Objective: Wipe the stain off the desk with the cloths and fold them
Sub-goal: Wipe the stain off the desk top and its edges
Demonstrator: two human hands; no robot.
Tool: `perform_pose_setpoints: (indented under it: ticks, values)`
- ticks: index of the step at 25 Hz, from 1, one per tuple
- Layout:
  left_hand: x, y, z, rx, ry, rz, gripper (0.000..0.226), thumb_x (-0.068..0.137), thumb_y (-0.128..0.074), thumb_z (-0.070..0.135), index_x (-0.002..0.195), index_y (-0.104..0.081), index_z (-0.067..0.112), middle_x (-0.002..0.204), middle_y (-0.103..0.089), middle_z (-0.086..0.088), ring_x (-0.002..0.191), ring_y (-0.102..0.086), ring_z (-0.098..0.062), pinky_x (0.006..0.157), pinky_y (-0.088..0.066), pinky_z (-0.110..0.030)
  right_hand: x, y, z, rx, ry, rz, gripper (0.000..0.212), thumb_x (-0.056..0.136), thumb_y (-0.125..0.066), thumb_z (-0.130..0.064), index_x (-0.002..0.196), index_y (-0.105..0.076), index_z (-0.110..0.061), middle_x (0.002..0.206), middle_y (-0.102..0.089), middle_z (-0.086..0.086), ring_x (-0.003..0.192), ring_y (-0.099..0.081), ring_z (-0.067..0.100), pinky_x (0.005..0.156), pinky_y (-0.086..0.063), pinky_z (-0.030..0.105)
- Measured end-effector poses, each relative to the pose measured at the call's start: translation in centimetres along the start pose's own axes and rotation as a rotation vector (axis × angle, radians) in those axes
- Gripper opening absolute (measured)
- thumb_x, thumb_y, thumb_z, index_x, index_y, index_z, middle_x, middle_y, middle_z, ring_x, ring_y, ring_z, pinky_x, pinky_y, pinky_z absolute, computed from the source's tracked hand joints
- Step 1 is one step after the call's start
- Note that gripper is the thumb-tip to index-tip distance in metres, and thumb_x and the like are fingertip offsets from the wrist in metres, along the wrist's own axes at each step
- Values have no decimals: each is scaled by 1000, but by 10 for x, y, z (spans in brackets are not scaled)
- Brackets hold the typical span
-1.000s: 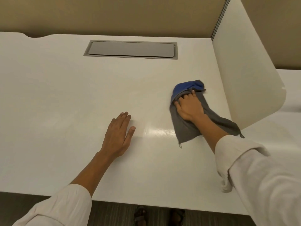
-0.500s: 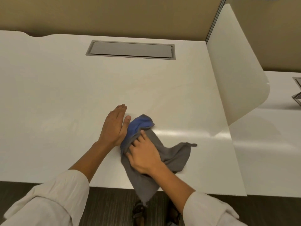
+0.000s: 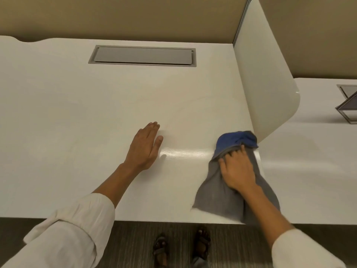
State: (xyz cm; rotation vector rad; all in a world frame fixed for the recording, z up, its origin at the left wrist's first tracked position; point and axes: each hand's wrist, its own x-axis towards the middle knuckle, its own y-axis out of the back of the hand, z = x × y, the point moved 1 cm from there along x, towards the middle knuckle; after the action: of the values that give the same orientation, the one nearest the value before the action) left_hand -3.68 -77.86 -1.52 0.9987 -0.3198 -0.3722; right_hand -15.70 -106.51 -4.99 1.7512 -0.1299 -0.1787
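A grey cloth (image 3: 214, 194) lies bunched with a blue cloth (image 3: 229, 141) at the right side of the white desk (image 3: 77, 113), close to the divider panel. My right hand (image 3: 238, 171) presses down on both cloths, fingers spread over the grey one where it meets the blue one. The grey cloth trails back to the desk's front edge. My left hand (image 3: 145, 148) rests flat on the bare desk near the middle, fingers together, holding nothing. Faint smear marks show on the surface beyond my left hand; no distinct stain is visible.
A grey cable hatch (image 3: 143, 56) is set into the desk at the back. A white rounded divider panel (image 3: 264, 84) stands on the right edge. A neighbouring desk (image 3: 318, 171) lies beyond it with a raised hatch lid (image 3: 347, 107). Sandalled feet show below the front edge.
My right hand has swept the cloths from the desk's middle, beside my left hand, back to the right near the divider. My left hand has stayed flat in place.
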Motion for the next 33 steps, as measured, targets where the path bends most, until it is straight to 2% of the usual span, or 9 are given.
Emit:
perform_pose_setpoints:
  ticks: [3, 6, 10, 15, 18, 21, 27, 30, 33]
  values:
    - [3, -7, 3, -3, 5, -6, 56, 100, -26, 36, 145, -39, 6, 153, -38, -10, 144, -30, -22, 118, -21, -38, 65, 3, 24, 7, -3, -38, 60, 92, -25, -36, 103, -66, 7, 108, -66, 28, 102, -58, 40, 108, -35, 52]
    - [3, -10, -4, -6, 14, -1, 55, 100, -27, 36, 146, -39, 7, 154, -38, -9, 144, -30, -21, 119, -22, -39, 134, 6, 27, -26, 41, -17, 43, 99, -40, -28, 116, -63, 4, 122, -62, 27, 115, -53, 40, 114, -27, 50]
    - [0, -9, -15, -19, 16, 5, 53, 101, -27, 34, 146, -39, 8, 154, -37, -7, 144, -29, -20, 118, -19, -31, 188, 7, -25, -102, 132, -38, 44, 101, -35, -30, 113, -65, 0, 117, -65, 24, 112, -55, 39, 118, -20, 53]
    - [0, 4, -21, -73, 27, 17, 53, 100, -26, 30, 146, -38, 6, 153, -38, -10, 143, -32, -22, 119, -22, -36, 131, -18, -138, -74, 404, -12, 42, 99, -37, -30, 117, -64, -3, 114, -68, 19, 109, -57, 36, 113, -26, 52]
    - [-1, 10, -15, -124, 22, -2, 56, 98, -25, 30, 146, -36, 4, 154, -37, -13, 143, -32, -25, 119, -22, -39, 60, -35, -172, 61, 498, 21, 37, 98, -44, -29, 113, -68, -5, 107, -71, 15, 110, -57, 35, 117, -21, 51]
    - [-1, 6, 1, -95, -45, -31, 52, 99, -29, 24, 144, -39, 1, 152, -39, -15, 142, -33, -28, 119, -22, -39, -4, -43, -170, 109, 440, 74, 37, 96, -44, -31, 111, -69, -8, 103, -73, 11, 109, -58, 31, 119, -21, 51]
    - [3, -24, 60, -100, -195, -133, 45, 104, -32, 19, 145, -38, 3, 153, -38, -13, 143, -31, -26, 119, -22, -39, -82, -34, -96, 39, 141, 127, 46, 95, -37, -37, 123, -62, -12, 123, -68, 11, 117, -58, 26, 118, -20, 44]
    - [4, -36, 88, -123, -231, -171, 53, 101, -25, 31, 147, -36, 6, 154, -36, -10, 144, -30, -23, 120, -20, -37, -89, -17, -36, -18, -61, 108, 44, 95, -40, -36, 121, -64, -9, 124, -66, 14, 118, -58, 29, 118, -25, 48]
    - [-4, -46, 107, -126, -264, -184, 55, 100, -23, 33, 147, -36, 6, 155, -36, -9, 145, -29, -22, 120, -20, -37, -92, -9, 7, 24, -183, 133, 34, 96, -44, -28, 110, -66, -6, 113, -69, 15, 107, -61, 30, 112, -37, 47]
